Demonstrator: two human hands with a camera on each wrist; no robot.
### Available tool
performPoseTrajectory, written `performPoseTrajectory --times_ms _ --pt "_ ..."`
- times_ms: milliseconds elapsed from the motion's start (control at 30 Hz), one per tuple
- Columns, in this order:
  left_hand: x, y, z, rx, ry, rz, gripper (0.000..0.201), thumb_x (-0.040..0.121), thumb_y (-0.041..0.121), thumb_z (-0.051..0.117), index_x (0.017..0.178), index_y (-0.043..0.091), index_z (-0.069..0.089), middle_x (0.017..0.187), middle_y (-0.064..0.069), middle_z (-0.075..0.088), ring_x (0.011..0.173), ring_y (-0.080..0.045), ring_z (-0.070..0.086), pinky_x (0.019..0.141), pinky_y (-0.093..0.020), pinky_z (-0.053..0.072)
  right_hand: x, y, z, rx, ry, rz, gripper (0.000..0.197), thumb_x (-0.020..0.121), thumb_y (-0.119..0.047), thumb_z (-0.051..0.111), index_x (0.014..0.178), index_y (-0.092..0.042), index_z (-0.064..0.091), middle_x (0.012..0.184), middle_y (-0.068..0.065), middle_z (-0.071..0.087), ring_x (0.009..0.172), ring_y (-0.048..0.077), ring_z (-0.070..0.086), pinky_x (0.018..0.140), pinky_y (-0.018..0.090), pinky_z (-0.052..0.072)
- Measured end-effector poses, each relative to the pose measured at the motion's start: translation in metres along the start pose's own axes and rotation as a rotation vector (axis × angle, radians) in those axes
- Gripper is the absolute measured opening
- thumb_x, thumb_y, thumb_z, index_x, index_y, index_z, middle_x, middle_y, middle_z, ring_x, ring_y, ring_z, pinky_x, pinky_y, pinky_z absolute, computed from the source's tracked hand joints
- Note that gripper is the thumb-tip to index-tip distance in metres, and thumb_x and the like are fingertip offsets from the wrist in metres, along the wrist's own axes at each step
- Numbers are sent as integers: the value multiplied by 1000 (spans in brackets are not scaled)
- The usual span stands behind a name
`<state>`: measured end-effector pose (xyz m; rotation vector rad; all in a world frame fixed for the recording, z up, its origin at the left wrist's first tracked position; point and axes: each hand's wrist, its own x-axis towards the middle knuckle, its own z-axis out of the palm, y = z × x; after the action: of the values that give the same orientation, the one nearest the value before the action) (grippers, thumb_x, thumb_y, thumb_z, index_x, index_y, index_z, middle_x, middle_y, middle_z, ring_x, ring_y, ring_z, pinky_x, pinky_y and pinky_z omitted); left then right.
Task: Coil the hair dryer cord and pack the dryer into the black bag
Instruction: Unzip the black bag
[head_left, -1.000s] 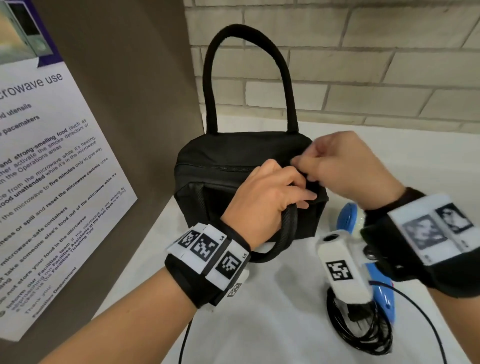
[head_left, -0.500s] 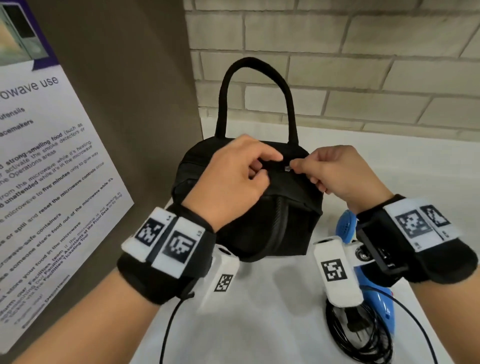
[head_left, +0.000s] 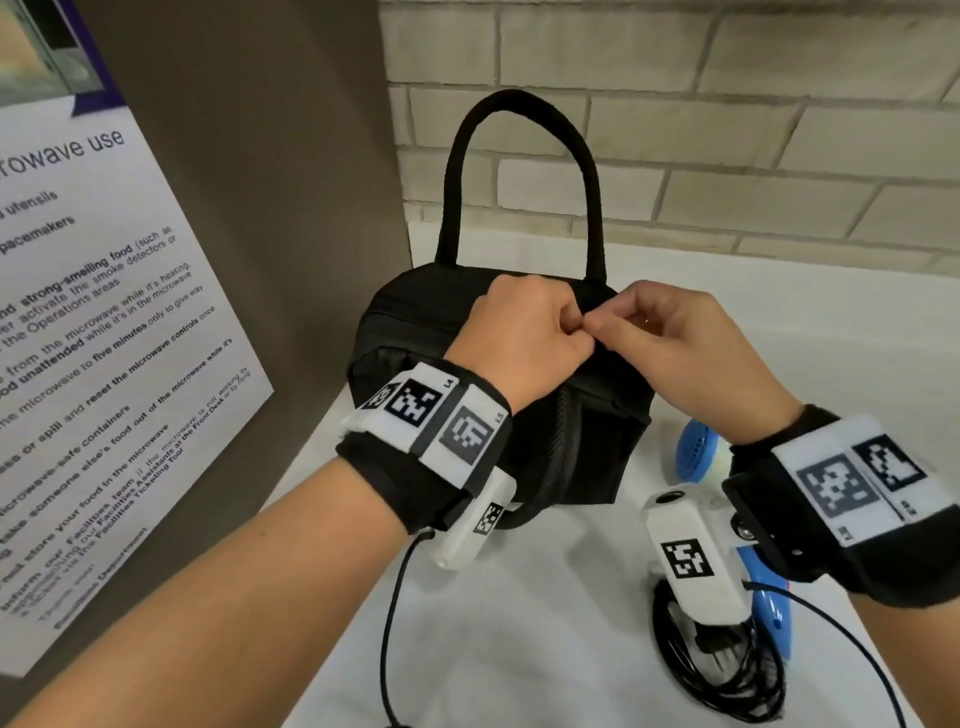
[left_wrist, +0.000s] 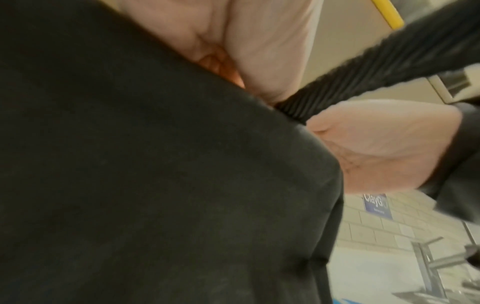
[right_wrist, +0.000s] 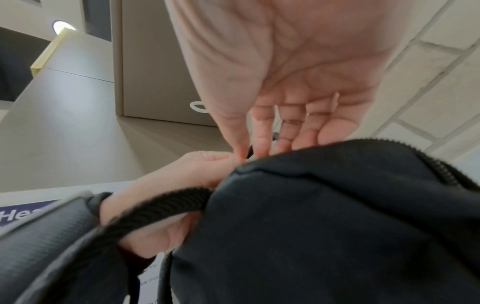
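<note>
- From the head view, the black bag (head_left: 498, 410) stands on the white surface (head_left: 545, 623) at the far middle, one handle upright and the other hanging down its near side.
- The left hand (head_left: 519, 338) and the right hand (head_left: 670, 348) meet on top of the bag, fingertips touching. Both are curled in a pinch at the zip line, though what each one grips is too small to make out.
- The hair dryer (head_left: 727, 499), blue, lies on the surface near and to the right of the bag, partly hidden by the right wrist, and its cord (head_left: 727, 680) sits in a black coil at its near end.
- From the left wrist view, dark bag fabric (left_wrist: 155, 185) fills most of the picture. The left hand's fingers (left_wrist: 259, 51) press into the top edge, and a ribbed strap (left_wrist: 350, 82) runs past.
- From the right wrist view, the right thumb and forefinger (right_wrist: 259, 139) pinch a small dark piece at the bag's top edge, just beside the left hand's knuckles (right_wrist: 202, 164).
- The coiling looks done, and I take the step in hand to be opening the zip.
- The next move calls for the left hand to brace the fabric while the right draws the slider along. After that the dryer and its coil need lifting in together.
</note>
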<state>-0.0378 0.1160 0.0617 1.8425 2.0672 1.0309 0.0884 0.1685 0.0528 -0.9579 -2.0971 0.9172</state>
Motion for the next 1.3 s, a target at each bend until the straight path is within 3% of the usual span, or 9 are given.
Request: performPoseTrajectory --times_ms 233,367,567,767,833,933,1067,1200,1300 --pt "2 -3 0 -224 120 -89 11 78 17 64 76 7 68 63 13 56 70 -8 58 76 -24 49 -8 4 -10 -198 -212 42 38 74 -46 59 100 -19 60 95 -1 66 88 12 60 80 25 48" --pt "3 1 -3 -372 75 -169 10 76 13 65 67 8 67 58 10 58 55 0 53 62 -16 47 -5 4 1 -19 -179 79 23 78 -34 61 81 -12 64 77 10 65 74 22 59 74 36 47" --pt "1 -21 -33 -467 175 -314 21 74 16 66 53 18 63 48 11 59 39 4 46 42 -9 37 2 7 0 271 -99 106 15 81 -16 60 67 -12 58 68 10 52 63 17 46 58 18 39" --pt "-18 -79 -65 -663 369 -536 18 73 18 67 56 20 62 38 12 56 37 2 40 35 -11 29 -3 18 -5 309 -102 79 16 81 -16 60 64 -15 60 69 16 52 63 23 44 59 28 38" --pt "-27 -107 -66 -813 304 -699 20 77 24 62 58 23 56 37 12 54 37 0 37 35 -12 23 -5 19 -7 329 -128 72 13 78 -20 61 65 -16 61 69 15 54 64 23 46 61 29 39" --pt "-44 -143 -54 -1069 184 -898 29 81 27 55 52 23 52 34 10 50 31 -1 36 35 -12 23 -8 23 -9 340 -192 61 17 65 -36 63 64 -20 64 56 -6 60 57 8 51 57 17 43" --pt "-65 -165 -18 -1109 112 -1078 43 83 28 51 41 20 51 27 6 45 26 -1 34 33 -12 23 -7 31 -10 350 -231 45 38 54 -57 68 67 -21 66 58 -9 64 56 1 54 56 11 45" --pt "-64 -158 -12 -890 152 -999 19 83 21 56 66 16 58 48 7 58 39 -5 43 44 -18 30 -6 27 -15 213 -219 59 14 78 -28 60 65 -24 64 59 -10 64 58 3 55 59 13 45" --pt "-50 -136 -34 -426 397 -672 13 82 15 60 94 12 62 83 1 61 67 -14 53 61 -23 41 -7 10 -18 53 -318 57 25 65 -45 63 80 -24 65 73 -9 68 67 3 61 65 13 47"
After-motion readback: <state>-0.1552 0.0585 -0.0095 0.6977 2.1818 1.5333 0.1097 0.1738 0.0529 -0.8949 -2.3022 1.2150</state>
